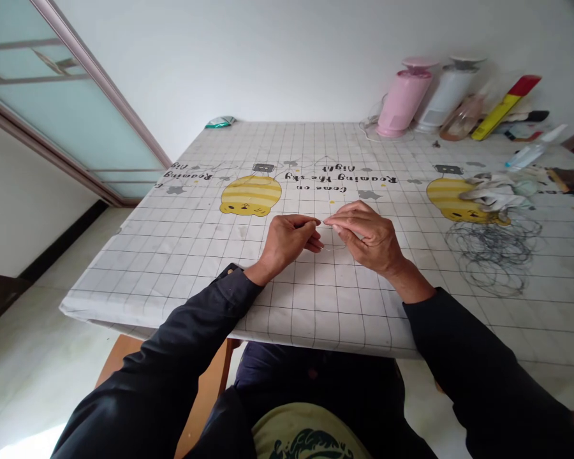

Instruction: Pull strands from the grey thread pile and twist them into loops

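My left hand (pixel 291 240) is closed over the table, thumb and forefinger pinched together. Facing it, my right hand (pixel 367 237) also pinches, its fingertips almost meeting those of the left. A thin wire (pixel 333 248) curves faintly just below and between the fingertips, and both hands seem to hold it. Its ends are too fine to make out. To the right of my hands lies a loose tangle of thin dark wire (pixel 492 255) on the checked tablecloth (pixel 310 306).
Crumpled cloth gloves (pixel 495 191) lie behind the tangle. Along the wall stand a pink cylinder-shaped device (pixel 404 102), a white one (pixel 444 95), a bottle (pixel 462 120) and a yellow-red box (pixel 504 108). A clear bottle (pixel 530 153) leans at right; a green packet (pixel 220 122) lies far left.
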`<state>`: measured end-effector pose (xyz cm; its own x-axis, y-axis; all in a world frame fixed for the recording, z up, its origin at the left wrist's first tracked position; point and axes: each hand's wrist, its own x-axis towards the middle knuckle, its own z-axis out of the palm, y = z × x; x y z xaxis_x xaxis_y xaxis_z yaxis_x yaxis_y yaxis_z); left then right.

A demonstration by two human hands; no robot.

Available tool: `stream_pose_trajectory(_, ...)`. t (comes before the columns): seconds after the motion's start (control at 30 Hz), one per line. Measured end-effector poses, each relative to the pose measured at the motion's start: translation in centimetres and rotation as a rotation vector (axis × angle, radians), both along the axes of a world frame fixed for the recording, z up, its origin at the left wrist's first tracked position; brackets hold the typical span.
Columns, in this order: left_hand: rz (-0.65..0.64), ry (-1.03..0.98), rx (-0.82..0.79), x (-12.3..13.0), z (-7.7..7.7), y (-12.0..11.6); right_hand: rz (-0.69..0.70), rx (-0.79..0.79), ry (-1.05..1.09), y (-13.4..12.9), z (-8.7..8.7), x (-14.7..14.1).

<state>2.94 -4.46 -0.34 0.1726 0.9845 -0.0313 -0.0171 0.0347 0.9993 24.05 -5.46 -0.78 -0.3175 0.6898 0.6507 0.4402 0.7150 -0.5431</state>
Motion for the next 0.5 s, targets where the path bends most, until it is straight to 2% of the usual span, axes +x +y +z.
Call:
stream_pose_trajectory(0.23, 0.020, -0.045, -0.026, 0.07, 0.15, -0.13, 0.029, 0.032, -0.020, -0.04, -0.20, -0.09)
stream_pose_trajectory(0.5, 0.041, -0.123, -0.063, 0.56, -0.63, 0.21, 0.022, 0.104, -0.085, 0.23, -0.90, -0.41)
